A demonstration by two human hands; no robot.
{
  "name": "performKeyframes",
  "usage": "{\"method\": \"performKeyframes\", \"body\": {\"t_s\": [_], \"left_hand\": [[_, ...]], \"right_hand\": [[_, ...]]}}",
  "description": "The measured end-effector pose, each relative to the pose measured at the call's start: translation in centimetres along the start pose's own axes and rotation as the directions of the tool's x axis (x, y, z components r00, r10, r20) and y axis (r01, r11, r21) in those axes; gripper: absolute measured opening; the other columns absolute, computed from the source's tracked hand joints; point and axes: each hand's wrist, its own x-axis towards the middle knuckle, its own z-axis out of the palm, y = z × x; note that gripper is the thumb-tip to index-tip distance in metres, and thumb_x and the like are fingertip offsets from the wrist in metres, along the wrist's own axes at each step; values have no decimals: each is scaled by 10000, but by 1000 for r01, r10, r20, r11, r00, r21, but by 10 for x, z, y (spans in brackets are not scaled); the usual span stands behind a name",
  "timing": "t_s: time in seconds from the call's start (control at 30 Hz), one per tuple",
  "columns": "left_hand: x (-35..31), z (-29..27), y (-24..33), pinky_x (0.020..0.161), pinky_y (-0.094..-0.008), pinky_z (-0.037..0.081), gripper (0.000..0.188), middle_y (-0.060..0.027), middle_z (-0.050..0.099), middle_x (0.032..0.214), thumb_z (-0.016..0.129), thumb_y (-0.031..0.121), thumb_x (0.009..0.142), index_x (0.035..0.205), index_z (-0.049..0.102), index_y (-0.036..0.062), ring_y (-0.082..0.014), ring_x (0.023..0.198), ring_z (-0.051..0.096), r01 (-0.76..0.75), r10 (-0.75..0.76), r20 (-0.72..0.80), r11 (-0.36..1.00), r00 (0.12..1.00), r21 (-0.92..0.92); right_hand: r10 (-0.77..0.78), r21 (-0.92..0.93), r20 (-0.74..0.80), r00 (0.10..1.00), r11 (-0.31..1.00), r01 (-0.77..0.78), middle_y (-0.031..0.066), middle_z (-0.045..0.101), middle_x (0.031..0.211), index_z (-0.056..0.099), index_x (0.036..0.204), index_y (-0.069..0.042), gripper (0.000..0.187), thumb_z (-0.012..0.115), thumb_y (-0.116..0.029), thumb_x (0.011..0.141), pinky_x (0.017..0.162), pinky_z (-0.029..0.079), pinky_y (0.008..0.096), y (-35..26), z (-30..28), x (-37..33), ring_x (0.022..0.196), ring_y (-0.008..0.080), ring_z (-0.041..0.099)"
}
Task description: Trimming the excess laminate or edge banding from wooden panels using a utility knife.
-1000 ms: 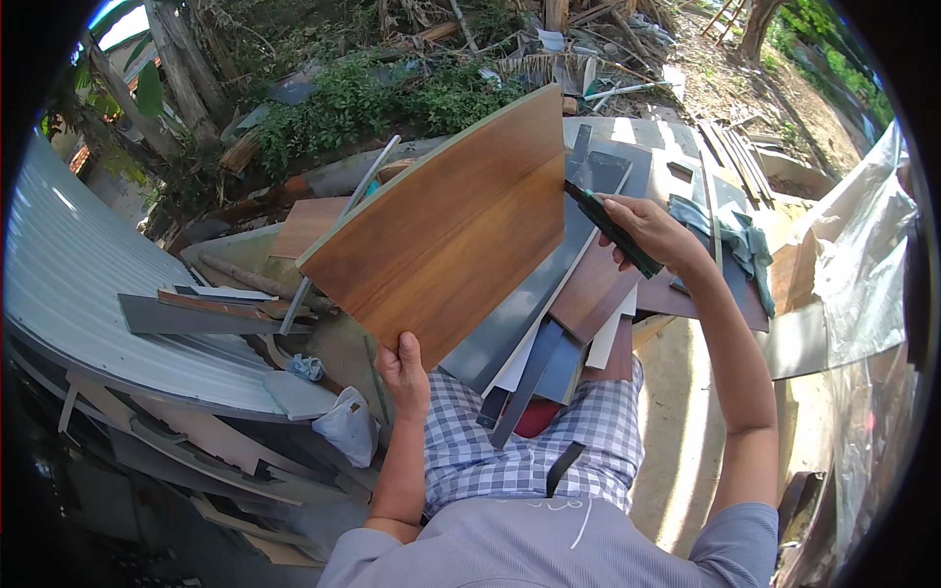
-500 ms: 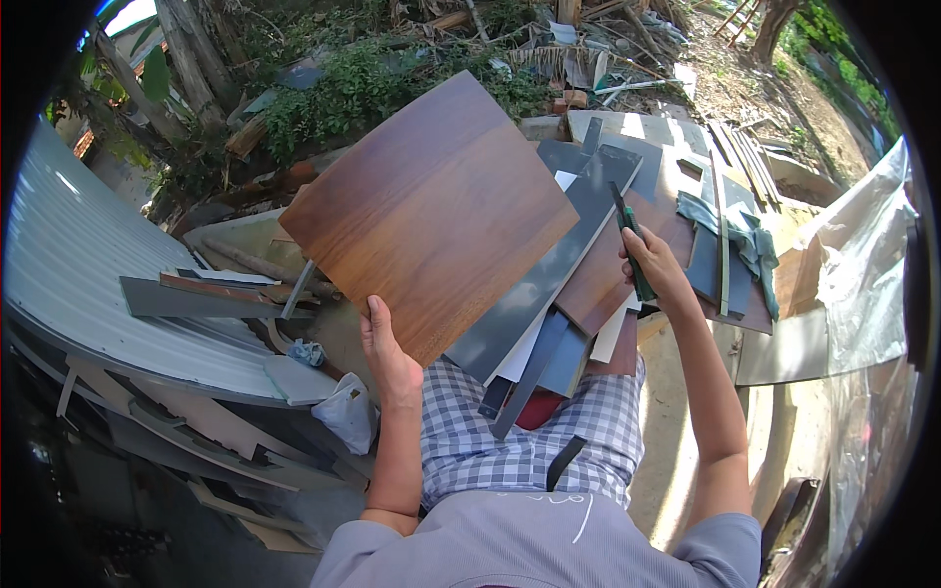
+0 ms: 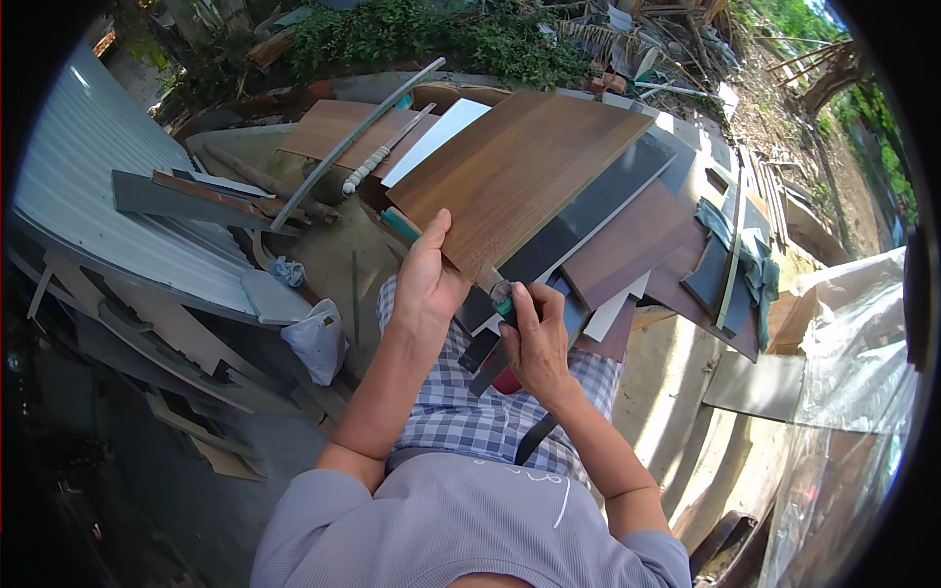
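My left hand (image 3: 426, 279) grips the near left corner of a brown wood-grain board (image 3: 524, 176), with its thumb lying on the top face. The board is tilted above a stack of panels over my lap. My right hand (image 3: 538, 343) is closed around a utility knife (image 3: 504, 303) with a green handle. Its metal blade touches or lies just over the board's near corner, close to my left fingers. Under the board, a dark grey panel (image 3: 598, 206) sticks out on the right, and a reddish-brown panel (image 3: 627, 245) lies beyond it.
Corrugated metal sheeting (image 3: 108, 176) rises at the left, beside a white plastic bag (image 3: 317, 341). A long metal strip (image 3: 358, 142) and a cord-wrapped rod (image 3: 377, 165) lie at the back left. A grey-blue cloth (image 3: 750, 255) hangs over offcuts at the right, near clear plastic sheeting (image 3: 853, 343).
The board has come down and tilted flatter over the stack. My right hand has brought the knife left to the board's near corner. The strip and rod behind have come into view.
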Motion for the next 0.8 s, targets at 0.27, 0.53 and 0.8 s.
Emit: {"method": "performKeyframes", "body": {"t_s": [0.27,0.53,0.8], "left_hand": [[-15,-6,9,913,-379,494,337,-129,554,1193,510,177,947,1232,445,10,-224,1068,575,31,-32,14,998,999,46],[-29,-15,25,882,-365,510,395,-124,558,1166,554,195,920,1241,434,-2,-206,1054,579,-2,-6,33,969,999,249],[-28,-8,46,888,-313,468,394,-110,560,1154,573,209,902,1224,475,5,-163,1026,575,-144,103,112,871,988,470]], "right_hand": [[40,-62,-34,999,997,-42,195,451,1113,330,1406,-126,657,576,20,815,759,470,401,20,-24,13,926,333,521],[223,-144,-427,876,940,-310,132,474,1012,296,1437,-115,499,450,-155,964,797,431,346,92,-85,51,889,251,510],[657,380,-365,660,752,-539,-12,432,756,283,1419,-24,591,528,-298,956,554,356,198,104,-131,34,641,55,396]]}}
